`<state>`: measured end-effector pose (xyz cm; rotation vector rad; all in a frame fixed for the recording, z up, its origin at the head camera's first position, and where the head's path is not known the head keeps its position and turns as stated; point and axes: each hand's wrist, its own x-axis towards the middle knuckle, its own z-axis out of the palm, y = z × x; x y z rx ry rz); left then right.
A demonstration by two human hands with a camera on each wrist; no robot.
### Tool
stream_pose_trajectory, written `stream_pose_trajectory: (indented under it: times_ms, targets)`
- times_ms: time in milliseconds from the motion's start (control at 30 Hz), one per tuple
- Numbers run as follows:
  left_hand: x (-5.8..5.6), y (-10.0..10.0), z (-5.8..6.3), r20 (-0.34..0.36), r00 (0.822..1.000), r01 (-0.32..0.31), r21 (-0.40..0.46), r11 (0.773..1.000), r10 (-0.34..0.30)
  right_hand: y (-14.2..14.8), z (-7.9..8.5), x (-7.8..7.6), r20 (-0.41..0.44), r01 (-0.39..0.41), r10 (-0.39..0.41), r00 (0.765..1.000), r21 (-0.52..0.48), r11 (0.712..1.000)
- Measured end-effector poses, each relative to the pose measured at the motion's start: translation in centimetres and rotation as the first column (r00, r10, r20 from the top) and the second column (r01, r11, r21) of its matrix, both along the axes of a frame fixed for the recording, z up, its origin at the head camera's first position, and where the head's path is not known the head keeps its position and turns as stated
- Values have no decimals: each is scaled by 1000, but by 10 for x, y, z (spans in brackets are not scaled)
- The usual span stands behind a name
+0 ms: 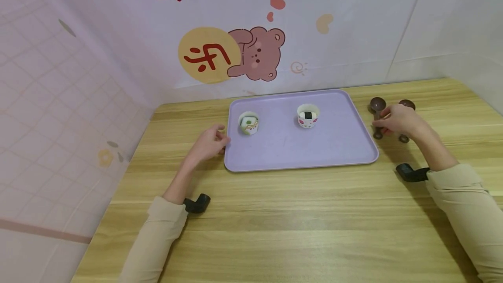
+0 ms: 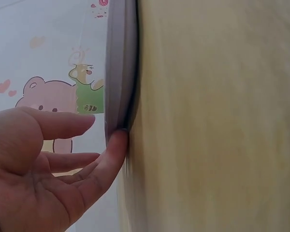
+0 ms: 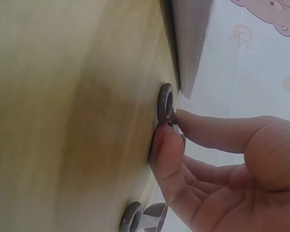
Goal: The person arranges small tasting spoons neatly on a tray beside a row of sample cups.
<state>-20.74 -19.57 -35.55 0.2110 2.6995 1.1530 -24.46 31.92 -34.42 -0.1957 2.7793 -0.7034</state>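
Note:
My right hand (image 1: 401, 119) pinches the handle of the left brown measuring spoon (image 1: 378, 105) between thumb and fingers. In the right wrist view, the ring end of that spoon (image 3: 165, 101) sticks out past the fingertips, close over the table. A second brown measuring spoon (image 1: 407, 104) lies beside it, partly behind the hand. My left hand (image 1: 207, 143) is at the left edge of a lilac tray (image 1: 275, 152). One fingertip touches the underside of the tray's rim in the left wrist view, while the thumb (image 2: 70, 125) stays apart from it.
On the tray stand two small patterned cups. The left cup (image 1: 249, 126) holds a white piece with a green dot, the right cup (image 1: 308, 119) a white piece with a black band. Behind the wooden table (image 1: 298, 230) rises a wall covering with a printed bear (image 1: 259, 56).

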Motion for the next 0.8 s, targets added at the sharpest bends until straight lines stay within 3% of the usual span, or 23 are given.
stream_pose_trajectory:
  times_ms: [433, 800]
  targets:
    - [-3, 1, -5, -4, 1000, 20, 26, 999, -20, 2, -5, -3, -11, 30, -31, 999, -71, 997]
    - [-2, 1, -5, 5, 1000, 20, 42, 999, -21, 3, -4, -2, -13, 52, -53, 999, -68, 996]
